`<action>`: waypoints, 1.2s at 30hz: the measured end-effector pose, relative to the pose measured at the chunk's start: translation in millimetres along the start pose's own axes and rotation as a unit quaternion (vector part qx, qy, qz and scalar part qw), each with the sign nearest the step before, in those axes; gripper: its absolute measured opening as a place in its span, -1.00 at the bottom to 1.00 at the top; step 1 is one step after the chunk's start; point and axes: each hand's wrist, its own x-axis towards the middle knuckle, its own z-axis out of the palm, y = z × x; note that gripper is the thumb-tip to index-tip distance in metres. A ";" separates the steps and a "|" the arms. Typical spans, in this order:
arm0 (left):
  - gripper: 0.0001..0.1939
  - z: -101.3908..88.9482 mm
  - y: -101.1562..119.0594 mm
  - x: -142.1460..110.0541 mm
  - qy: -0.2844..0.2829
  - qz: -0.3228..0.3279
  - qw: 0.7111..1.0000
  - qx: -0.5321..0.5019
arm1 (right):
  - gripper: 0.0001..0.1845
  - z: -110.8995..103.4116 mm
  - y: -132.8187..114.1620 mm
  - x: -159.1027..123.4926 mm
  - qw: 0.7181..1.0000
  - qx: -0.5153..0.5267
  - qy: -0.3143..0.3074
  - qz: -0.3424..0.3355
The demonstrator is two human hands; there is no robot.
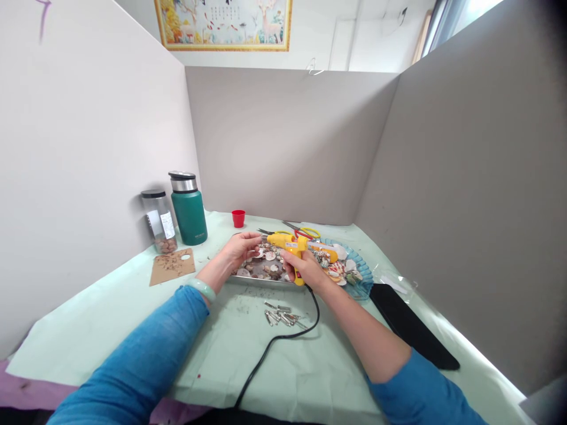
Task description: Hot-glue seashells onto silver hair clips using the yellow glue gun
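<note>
My right hand (303,267) is wrapped round the grip of a yellow hot glue gun (287,241), whose nozzle points left. A black cord runs from its grip down to the table's front edge. Close to the nozzle, my left hand (243,247) pinches something small that I cannot make out. Under both hands lies a metal tray (261,282) with seashells (270,255) in it. A blue scalloped plate (364,277) of more shells stands to the right, partly hidden by my right hand and the glue gun.
Several small metal clips (283,317) lie in front of the tray. Scissors (305,231) and a red cup (238,218) are behind it. A green bottle (190,215), a clear jar (159,221) and a brown card (172,268) stand or lie left. A black flat object (411,324) lies right.
</note>
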 end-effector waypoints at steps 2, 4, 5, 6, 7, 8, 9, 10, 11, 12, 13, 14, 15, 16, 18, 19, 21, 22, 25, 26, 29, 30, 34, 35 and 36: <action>-0.86 -1.1 -0.8 1.0 -0.004 0.001 1.000 -0.002 | -0.50 0.4 0.0 -0.1 1.000 0.002 0.003 0.000; -0.86 -1.9 -1.3 1.6 -0.007 0.001 1.000 -0.004 | -0.50 0.6 0.5 -0.1 1.000 0.003 0.006 0.001; -0.87 -2.0 -1.5 1.7 -0.006 0.001 1.000 -0.003 | -0.50 0.5 1.0 -0.2 1.000 0.003 0.006 0.001; -0.87 -1.9 -1.5 1.6 -0.004 0.001 1.000 -0.003 | -0.50 0.4 1.5 -0.2 1.000 0.001 0.005 0.000; -0.87 -1.7 -1.4 1.4 -0.003 0.002 1.000 -0.003 | -0.50 0.3 1.9 -0.2 1.000 -0.003 0.005 -0.001; -0.87 -1.4 -1.3 1.2 -0.001 0.003 1.000 -0.003 | -0.49 0.1 2.3 -0.3 1.000 -0.006 0.005 -0.003; -0.87 -1.1 -1.1 0.9 0.000 0.003 1.000 -0.003 | -0.49 -0.1 2.4 -0.3 1.000 -0.010 0.004 -0.004; -0.87 -1.0 -1.1 0.8 0.000 0.003 1.000 -0.004 | -0.49 -0.2 2.3 -0.4 1.000 -0.011 0.003 -0.005; -0.86 -1.1 -1.1 0.8 0.001 0.002 1.000 -0.004 | -0.49 -0.3 2.1 -0.5 1.000 -0.011 0.003 -0.005; -0.86 -1.3 -1.3 1.0 0.000 0.000 1.000 -0.005 | -0.49 -0.2 1.6 -0.6 1.000 -0.010 0.004 -0.005; -0.85 -1.8 -1.6 1.4 -0.001 -0.001 1.000 -0.006 | -0.49 -0.1 1.0 -0.7 1.000 -0.007 0.005 -0.004; -0.84 -2.4 -2.1 2.0 -0.002 -0.001 1.000 -0.007 | -0.49 0.0 0.4 -0.9 1.000 -0.005 0.006 -0.004; -0.84 -3.0 -2.6 2.6 -0.003 0.000 1.000 -0.008 | -0.49 0.2 -0.1 -1.0 1.000 -0.005 0.007 -0.003; -0.83 -3.6 -3.0 3.1 -0.004 0.001 1.000 -0.009 | -0.49 0.4 -0.5 -1.1 1.000 -0.004 0.008 -0.002; -0.83 -4.4 -3.6 3.8 -0.004 0.003 1.000 -0.009 | -0.48 0.6 -0.7 -1.2 1.000 -0.006 0.007 -0.002; -0.83 -4.5 -3.7 3.9 -0.002 0.003 1.000 -0.008 | -0.48 0.6 -0.5 -1.2 1.000 -0.006 0.008 -0.003; -0.84 -4.4 -3.4 3.6 0.001 0.003 1.000 -0.007 | -0.48 0.6 0.1 -1.2 1.000 -0.006 0.009 -0.005; -0.84 -4.1 -3.1 3.4 0.001 0.003 1.000 -0.007 | -0.49 0.5 0.4 -1.2 1.000 -0.005 0.009 -0.004; -0.85 -3.7 -2.6 3.1 0.000 0.002 1.000 -0.006 | -0.48 0.2 1.0 -1.1 1.000 -0.007 0.009 -0.001; -0.85 -3.7 -2.5 3.1 -0.001 0.003 1.000 -0.006 | -0.48 0.1 1.1 -1.1 1.000 -0.009 0.008 0.000; -0.86 -4.2 -3.0 3.5 0.001 0.004 1.000 -0.008 | -0.48 -0.2 0.9 -1.0 1.000 -0.016 0.008 0.003; -0.86 -4.6 -3.3 3.7 0.001 0.004 1.000 -0.009 | -0.48 -0.2 0.7 -1.1 1.000 -0.019 0.008 0.004; -0.85 -6.2 -4.7 5.3 -0.004 0.005 1.000 -0.010 | -0.47 -0.4 -0.9 -1.6 1.000 -0.026 0.008 0.007; -0.85 -6.5 -5.0 5.8 -0.004 0.005 1.000 -0.009 | -0.47 -0.4 -1.2 -1.7 1.000 -0.026 0.008 0.008; -0.85 -6.6 -5.1 6.1 -0.004 0.005 1.000 -0.009 | -0.47 -0.3 -1.2 -1.8 1.000 -0.024 0.008 0.008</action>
